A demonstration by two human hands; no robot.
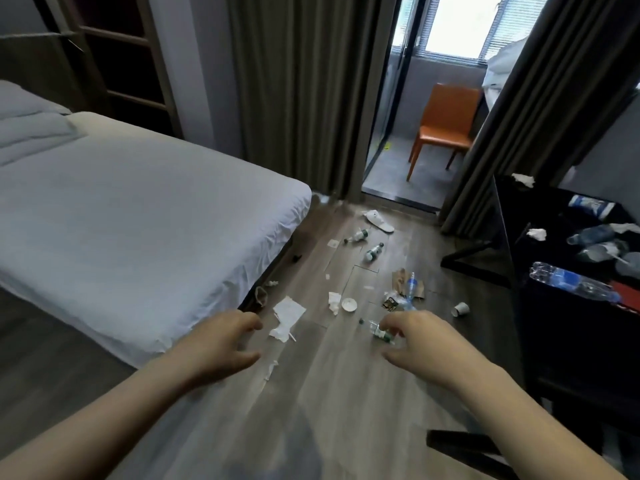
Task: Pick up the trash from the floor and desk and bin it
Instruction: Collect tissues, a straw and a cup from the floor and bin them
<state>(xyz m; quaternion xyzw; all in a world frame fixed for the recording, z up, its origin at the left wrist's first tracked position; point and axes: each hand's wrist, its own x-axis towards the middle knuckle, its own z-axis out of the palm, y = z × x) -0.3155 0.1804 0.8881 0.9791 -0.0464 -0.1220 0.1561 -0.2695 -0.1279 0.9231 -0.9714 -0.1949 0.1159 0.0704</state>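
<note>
Trash lies scattered over the wooden floor: white tissues (288, 311), a small white lid (349, 304), a paper cup (460, 309), brown paper with a crushed bottle (408, 285) and two green-capped bottles (374, 251) farther off. Another small bottle (377, 330) lies just beyond the fingertips of my right hand (420, 344), which is stretched out with loosely curled fingers and holds nothing. My left hand (221, 344) is also held out, open and empty, near the tissues. The black desk (540, 327) at the right carries plastic bottles (571, 281) and crumpled tissues (536, 233).
A white-sheeted bed (138, 220) fills the left. Grey curtains (294, 91) hang behind, with an open doorway to an orange chair (445, 123). A white slipper (379, 220) lies near the doorway. No bin is in view.
</note>
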